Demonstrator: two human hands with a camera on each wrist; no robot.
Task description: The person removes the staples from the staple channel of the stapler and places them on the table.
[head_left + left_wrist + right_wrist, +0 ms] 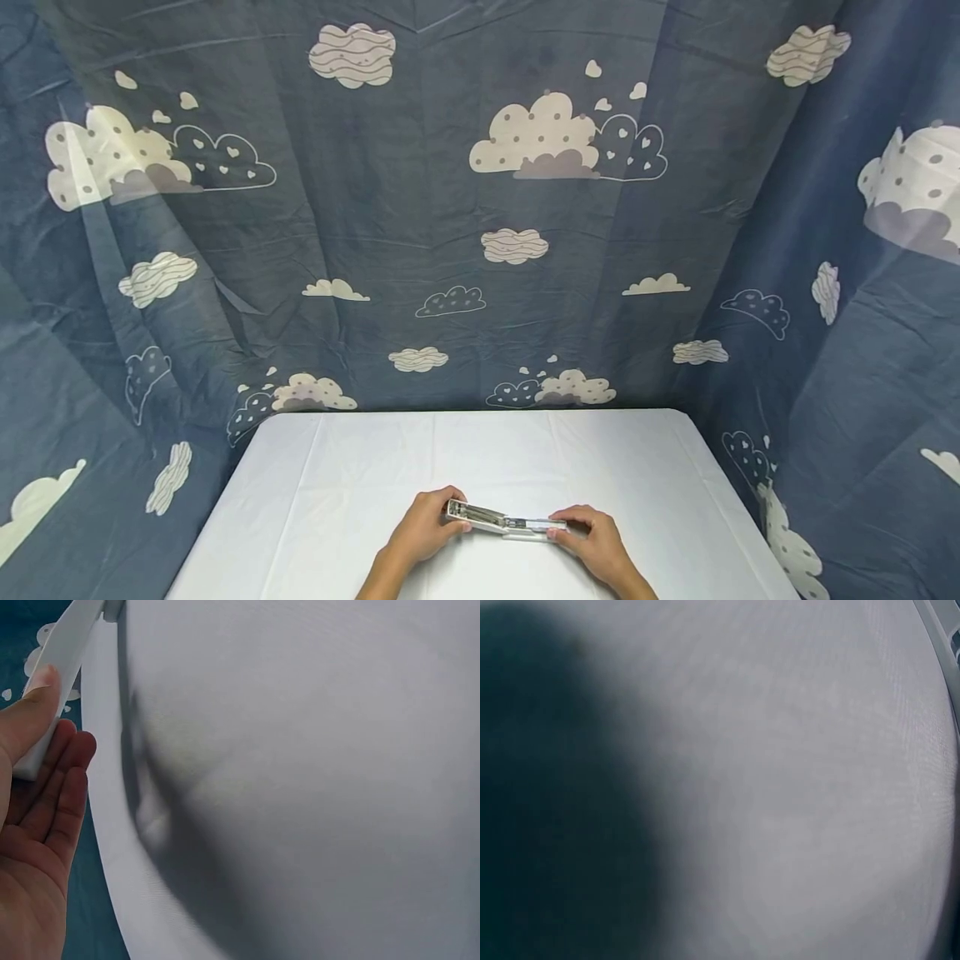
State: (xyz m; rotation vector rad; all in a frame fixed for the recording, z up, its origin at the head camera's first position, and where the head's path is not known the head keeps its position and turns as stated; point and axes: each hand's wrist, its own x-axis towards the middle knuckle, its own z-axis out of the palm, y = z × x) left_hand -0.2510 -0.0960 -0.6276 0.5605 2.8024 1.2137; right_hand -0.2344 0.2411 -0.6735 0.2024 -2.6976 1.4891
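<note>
An opened stapler (486, 518), white outside with metal parts showing inside, spans the space between both hands above the white table. My left hand (426, 527) grips its left arm, which tilts upward to the left. In the left wrist view, the thumb of that hand (37, 832) lies on the smooth white back of the stapler (66, 649), with the fingers on the other side. The right hand (596, 543) pinches the right end between thumb and fingers. Only a white sliver of the stapler (939, 634) shows at the upper right of the right wrist view.
A white cloth covers the table (360, 467), whose rounded far edge meets a dark blue curtain (420, 200) with cloud prints. Curtain also hangs at both sides. A dark blur (547, 795) fills the left part of the right wrist view.
</note>
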